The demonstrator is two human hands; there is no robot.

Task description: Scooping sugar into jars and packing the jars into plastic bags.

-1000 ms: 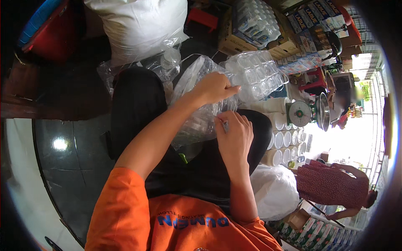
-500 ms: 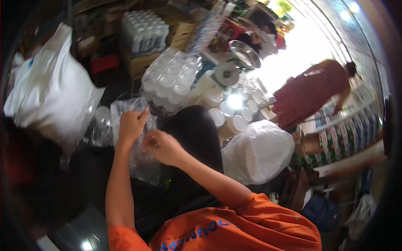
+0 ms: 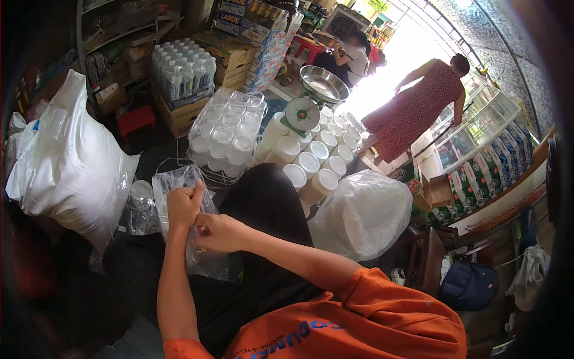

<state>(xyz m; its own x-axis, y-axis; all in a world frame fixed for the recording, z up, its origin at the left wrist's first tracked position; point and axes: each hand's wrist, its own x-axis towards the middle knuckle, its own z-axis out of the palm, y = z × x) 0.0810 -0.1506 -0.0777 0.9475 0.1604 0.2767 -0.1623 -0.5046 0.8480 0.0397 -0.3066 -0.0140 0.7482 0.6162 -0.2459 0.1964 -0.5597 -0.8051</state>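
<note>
My left hand is closed in a fist, thumb up, around a clear plastic bag that lies over my lap. The bag shows above the fist and again below my wrists. My right hand is right beside it, fingers curled and pinched together near the left thumb. What those fingers hold, if anything, is too small to make out. Just left of the bag stands a clear plastic jar among crumpled clear film.
A full white sack stands at left. Ahead are wrapped clear containers, white-lidded tubs and a dial scale. A white plastic bag bulges right of my knee. One person stands at far right; another sits farther back.
My right hand has come closer to my left, now almost touching it. The view has shifted and sharpened. The standing person has straightened up somewhat.
</note>
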